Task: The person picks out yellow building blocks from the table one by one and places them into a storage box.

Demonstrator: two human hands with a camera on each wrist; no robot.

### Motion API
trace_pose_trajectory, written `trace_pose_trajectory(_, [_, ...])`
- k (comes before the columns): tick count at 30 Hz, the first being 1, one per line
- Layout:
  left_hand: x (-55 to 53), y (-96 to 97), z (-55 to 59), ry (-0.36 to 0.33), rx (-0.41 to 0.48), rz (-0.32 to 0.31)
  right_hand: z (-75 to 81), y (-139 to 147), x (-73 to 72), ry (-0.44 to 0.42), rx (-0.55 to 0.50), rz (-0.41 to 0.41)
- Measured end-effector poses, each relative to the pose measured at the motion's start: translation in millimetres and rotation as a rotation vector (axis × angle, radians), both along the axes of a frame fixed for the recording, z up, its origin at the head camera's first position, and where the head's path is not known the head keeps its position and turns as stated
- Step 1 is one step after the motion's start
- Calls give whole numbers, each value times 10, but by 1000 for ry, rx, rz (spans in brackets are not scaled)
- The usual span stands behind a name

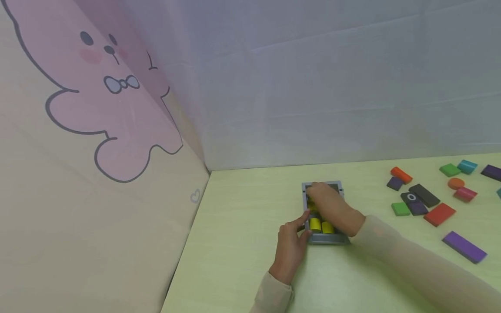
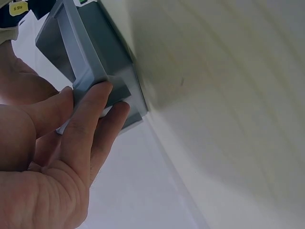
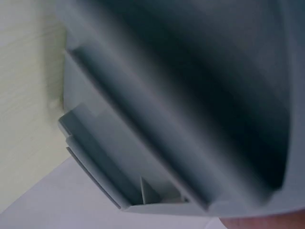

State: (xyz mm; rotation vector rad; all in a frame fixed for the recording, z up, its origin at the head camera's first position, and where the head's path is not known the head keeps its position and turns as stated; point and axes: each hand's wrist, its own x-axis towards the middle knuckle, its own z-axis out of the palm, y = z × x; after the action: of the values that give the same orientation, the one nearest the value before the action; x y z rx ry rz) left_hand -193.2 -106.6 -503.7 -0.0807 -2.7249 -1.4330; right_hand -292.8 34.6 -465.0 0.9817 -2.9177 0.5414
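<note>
A grey rectangular tray [image 1: 328, 239] lies on the table, with yellow half-round blocks [image 1: 315, 224] inside its near end and more yellow beside the right hand. My left hand [image 1: 289, 245] holds the tray's left side. In the left wrist view, the left thumb and fingers [image 2: 90, 114] pinch the rim of the grey tray [image 2: 88, 62]. Over the tray's far part, my right hand [image 1: 330, 204] reaches in with its fingers bent down. Its fingertips are hidden, so I cannot tell what they touch. The grey tray [image 3: 128, 133] fills most of the right wrist view.
To the right lie loose blocks: a purple bar [image 1: 464, 247], a red rectangle [image 1: 440, 214], a black bar [image 1: 424, 195], a green square [image 1: 401, 209], an orange cylinder [image 1: 401, 175] and several others. A bear-printed sheet [image 1: 129, 121] borders the left; a pale sheet [image 1: 332, 87] hangs behind.
</note>
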Motion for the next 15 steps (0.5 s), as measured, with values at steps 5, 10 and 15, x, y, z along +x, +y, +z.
trace_pose_trajectory(5, [-1,-5,12,1,8,0,-13,-30,16,31,6,-13])
trace_pose_trajectory(10, [-2,4,8,-11,10,1,-53,-54,43,52,15,-34])
trace_pose_trajectory(15, [-12,10,11,-21,18,-1,-62,-64,59,41,23,-62])
